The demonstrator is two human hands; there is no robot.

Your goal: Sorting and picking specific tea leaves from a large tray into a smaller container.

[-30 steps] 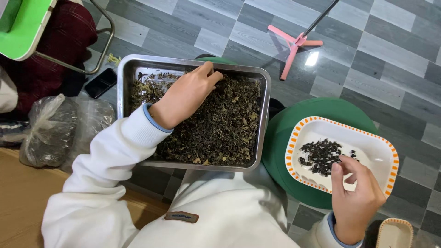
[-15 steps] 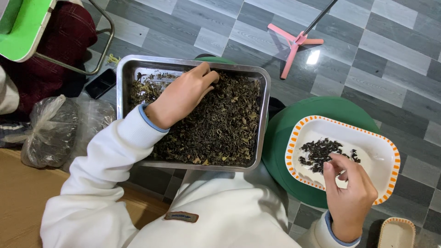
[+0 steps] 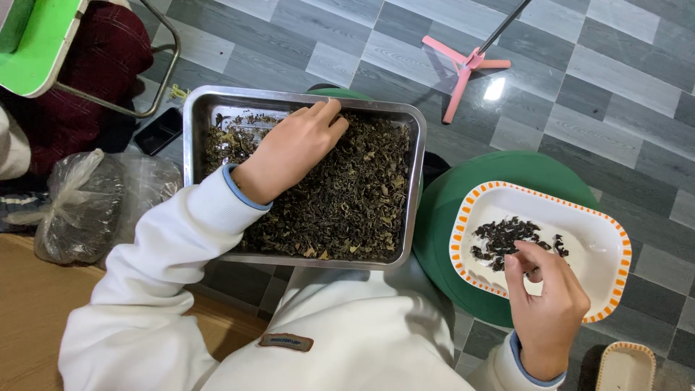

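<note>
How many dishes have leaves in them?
2. The metal tray in front of the person is full of dried leaves, with the left hand in it. The white dish with an orange rim, on the right, holds a small dark pile under the right hand.

Your left hand (image 3: 293, 148) rests palm-down in steel tray (image 3: 411, 181), fingertips near far rim, pressed into dried dark-green leaves (image 3: 347, 203) covering most of tray; bare metal shows at far-left corner. Your right hand (image 3: 546, 304) hovers over near edge of white, orange-rimmed dish (image 3: 608, 253), fingers pinched, possibly on bit of dark sorted pieces (image 3: 507, 239) heaped left of centre.
</note>
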